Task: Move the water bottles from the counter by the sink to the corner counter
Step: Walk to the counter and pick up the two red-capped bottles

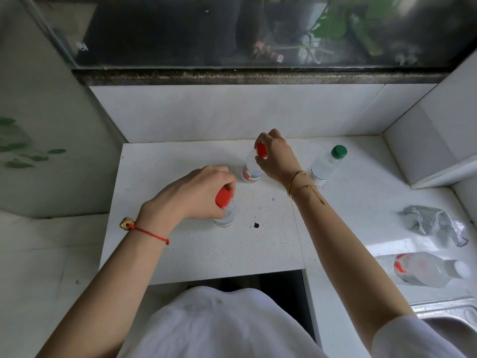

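Two red-capped water bottles stand upright on the white corner counter [180, 249]. My left hand [196, 192] grips the near bottle [225, 215] around its neck and cap. My right hand [276, 153] holds the far bottle [251, 171] at its red cap. A green-capped bottle [325, 164] stands free to the right of my right wrist. Another clear bottle with a white cap [423, 270] lies on its side on the counter by the sink.
A steel sink [449, 313] shows at the bottom right corner. A crumpled silver mesh bag [436, 224] lies on the right counter. White tiled walls close the back and right; a dark stone window ledge [258, 76] runs above.
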Demonstrator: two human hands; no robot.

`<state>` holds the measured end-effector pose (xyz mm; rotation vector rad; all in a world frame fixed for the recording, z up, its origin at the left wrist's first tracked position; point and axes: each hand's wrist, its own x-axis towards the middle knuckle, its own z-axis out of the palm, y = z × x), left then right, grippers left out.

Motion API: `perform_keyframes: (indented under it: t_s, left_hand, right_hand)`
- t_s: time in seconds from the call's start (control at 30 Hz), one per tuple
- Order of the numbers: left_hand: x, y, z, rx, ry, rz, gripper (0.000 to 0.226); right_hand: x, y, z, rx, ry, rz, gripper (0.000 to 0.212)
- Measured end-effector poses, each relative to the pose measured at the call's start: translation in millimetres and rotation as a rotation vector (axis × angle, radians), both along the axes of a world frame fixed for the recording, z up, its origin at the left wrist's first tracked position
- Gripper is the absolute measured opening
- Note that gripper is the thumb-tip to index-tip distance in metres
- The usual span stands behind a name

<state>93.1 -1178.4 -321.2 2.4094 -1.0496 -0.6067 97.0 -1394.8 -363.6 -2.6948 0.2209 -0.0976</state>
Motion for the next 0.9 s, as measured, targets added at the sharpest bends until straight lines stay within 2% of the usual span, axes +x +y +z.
perform_keyframes:
  t_s: [0.23,0.57,0.9]
  left_hand:
    - [-18.1,13.0,7.5,0.001,-0.008,0.025,0.027]
    - [-62.2,7.3,16.7,0.011,-0.035,-0.064,0.027]
    - [-103.4,-25.3,24.1,-0.046,-0.005,-0.291,0.024]
  right_hand:
    - [-55.5,13.4,20.2,0.114,-0.1,-0.085,0.024]
    - [-169.1,25.7,50.3,0.097,-0.116,-0.211,0.028]
    - [-264.8,36.8,59.0,0.093,-0.071,-0.439,0.024]
